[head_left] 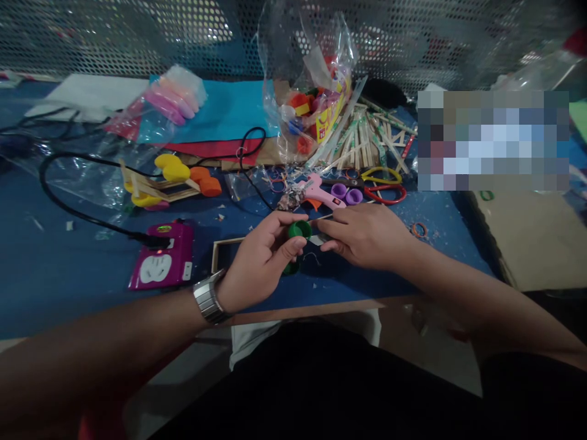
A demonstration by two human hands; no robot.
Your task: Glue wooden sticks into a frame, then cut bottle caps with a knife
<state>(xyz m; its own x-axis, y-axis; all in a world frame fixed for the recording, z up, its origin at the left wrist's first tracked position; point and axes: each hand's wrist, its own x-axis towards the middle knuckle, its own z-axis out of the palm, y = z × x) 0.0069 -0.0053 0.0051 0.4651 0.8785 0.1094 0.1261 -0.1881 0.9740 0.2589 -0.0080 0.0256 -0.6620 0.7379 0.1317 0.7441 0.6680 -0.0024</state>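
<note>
Between the thumb and fingers of my left hand (259,256) is a green bottle cap (299,230), its hollow side showing. My right hand (367,235) is closed around a small blade (316,239), whose pale tip touches or nearly touches the cap's right side; its handle is mostly hidden by the fingers. Another green cap (291,267) lies just below my left hand. A wooden stick frame (221,247) rests on the blue table, partly behind my left hand.
A pink glue gun (321,192), purple caps (353,196) and scissors (385,185) lie beyond my hands. A magenta power box (162,256) with a black cable sits left. Farther back are wooden sticks (353,140) and a plastic bag of caps (312,104). Cardboard (532,238) lies right.
</note>
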